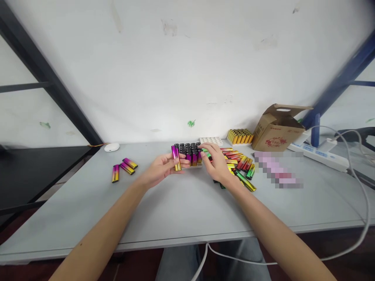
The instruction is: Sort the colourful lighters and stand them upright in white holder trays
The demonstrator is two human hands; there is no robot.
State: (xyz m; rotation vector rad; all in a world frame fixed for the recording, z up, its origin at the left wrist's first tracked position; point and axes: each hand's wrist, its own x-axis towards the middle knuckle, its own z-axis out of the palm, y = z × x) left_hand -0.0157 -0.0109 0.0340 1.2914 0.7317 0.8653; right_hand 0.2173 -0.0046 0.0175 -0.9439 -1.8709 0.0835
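Observation:
My left hand [162, 168] is closed on a shiny tube [176, 158], purple at the top and fading to gold, held upright at the left front of a white tray [193, 167]. The tray bears rows of upright tubes [189, 150] with black tops and purple-gold sides. My right hand [216, 160] reaches over the tray's right end, with fingers curved and the thumb apart from them. A green tube [207, 153] shows between thumb and fingers; whether the hand grips it I cannot tell. Loose red, gold and green tubes [245, 180] lie beside this hand, partly hidden by it.
Three purple-gold tubes [127, 168] lie at the left. Behind are a white holed tray [211, 140], a tray of gold tubes [240, 136] and an opened cardboard box [271, 134]. A power strip [319, 156] with cables lies right; a white case [111, 147] stands back left.

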